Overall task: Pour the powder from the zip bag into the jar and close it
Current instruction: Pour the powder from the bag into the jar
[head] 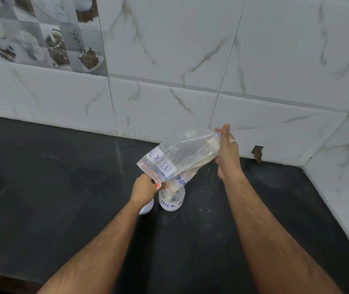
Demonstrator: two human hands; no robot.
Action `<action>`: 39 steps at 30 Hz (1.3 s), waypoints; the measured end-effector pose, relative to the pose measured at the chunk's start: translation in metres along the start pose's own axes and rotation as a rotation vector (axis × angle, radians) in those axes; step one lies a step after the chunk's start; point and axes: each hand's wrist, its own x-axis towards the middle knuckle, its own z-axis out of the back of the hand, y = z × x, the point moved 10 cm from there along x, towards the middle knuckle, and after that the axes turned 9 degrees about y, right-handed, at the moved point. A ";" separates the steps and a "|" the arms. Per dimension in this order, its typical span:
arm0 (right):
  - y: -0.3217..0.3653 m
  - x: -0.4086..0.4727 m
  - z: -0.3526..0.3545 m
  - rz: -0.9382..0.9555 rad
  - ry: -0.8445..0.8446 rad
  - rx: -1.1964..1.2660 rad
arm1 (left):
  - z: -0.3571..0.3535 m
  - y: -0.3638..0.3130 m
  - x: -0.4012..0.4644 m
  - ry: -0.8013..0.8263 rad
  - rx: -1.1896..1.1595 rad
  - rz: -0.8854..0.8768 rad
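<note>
A clear zip bag (pixel 182 155) with a white "MILK P..." label is tilted, its open mouth down over a small clear jar (pixel 171 201). The jar stands on the black counter, carries a handwritten "MILK P..." label and holds some white powder at its bottom. Pale powder lies along the bag's lower fold and runs toward the jar's mouth. My left hand (pixel 145 186) pinches the bag's mouth corner just above the jar. My right hand (pixel 227 153) holds the bag's raised bottom end. A white lid (pixel 147 207) lies on the counter left of the jar, partly hidden by my left wrist.
The black counter (pixel 63 187) meets a white marble-tiled wall (pixel 169 81) behind and a side wall (pixel 339 177) on the right. Powder specks are scattered on the counter around the jar. A small hole (pixel 258 153) breaks the wall base on the right.
</note>
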 end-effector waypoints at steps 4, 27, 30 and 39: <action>-0.006 -0.004 -0.002 -0.016 0.042 0.118 | 0.000 0.001 -0.001 -0.009 0.010 0.006; 0.015 -0.002 -0.013 0.158 0.037 -0.150 | -0.002 0.003 -0.004 0.023 -0.084 -0.022; 0.021 -0.004 -0.021 0.225 0.041 -0.200 | -0.003 0.003 -0.004 0.044 -0.116 -0.049; -0.003 -0.002 -0.026 0.092 0.193 0.158 | -0.008 -0.003 -0.012 0.090 -0.306 -0.143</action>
